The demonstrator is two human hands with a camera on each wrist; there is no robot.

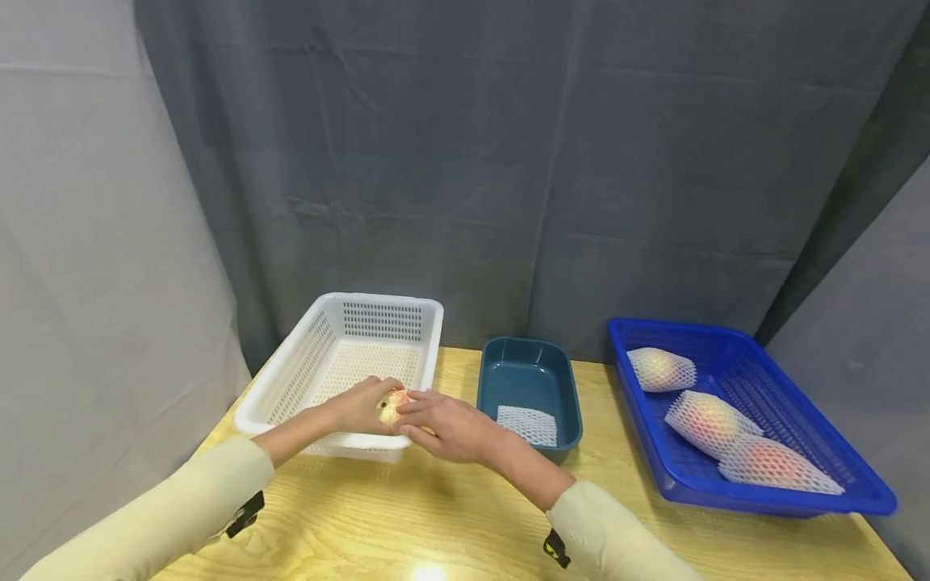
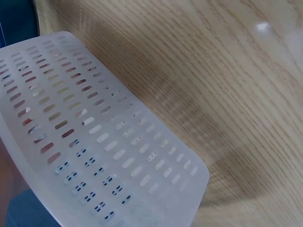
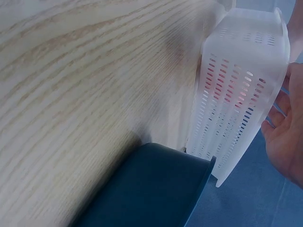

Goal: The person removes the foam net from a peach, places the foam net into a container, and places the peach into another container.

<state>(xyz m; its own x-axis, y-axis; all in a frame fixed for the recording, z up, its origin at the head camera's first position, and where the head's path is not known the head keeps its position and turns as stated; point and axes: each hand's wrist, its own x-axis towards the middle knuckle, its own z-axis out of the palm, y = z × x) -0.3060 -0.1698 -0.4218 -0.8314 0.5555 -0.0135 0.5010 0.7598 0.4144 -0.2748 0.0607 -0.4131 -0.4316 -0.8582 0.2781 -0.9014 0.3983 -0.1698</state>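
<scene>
A yellow-and-red peach (image 1: 391, 406) is held over the near right corner of a white perforated basket (image 1: 256, 393). My left hand (image 1: 361, 407) grips it from the left, fingers over its top; the thumb is hidden. From the right, my right hand (image 1: 448, 426) lays extended fingers against the fruit. The right wrist view has the right hand (image 3: 286, 125) beside the basket rim, fingers only slightly bent. Through the slots of the basket wall (image 3: 227, 118) red patches show. Only a blurred strip of the left hand (image 2: 7, 175) appears in the left wrist view.
A dark teal tray (image 1: 529, 355) stands right of the white basket, holding a white foam net (image 1: 528, 425). Farther right, a blue basket (image 1: 792, 403) holds several fruits in foam nets (image 1: 708, 424). All stand on a wooden table (image 1: 349, 524) before a grey curtain (image 1: 436, 161).
</scene>
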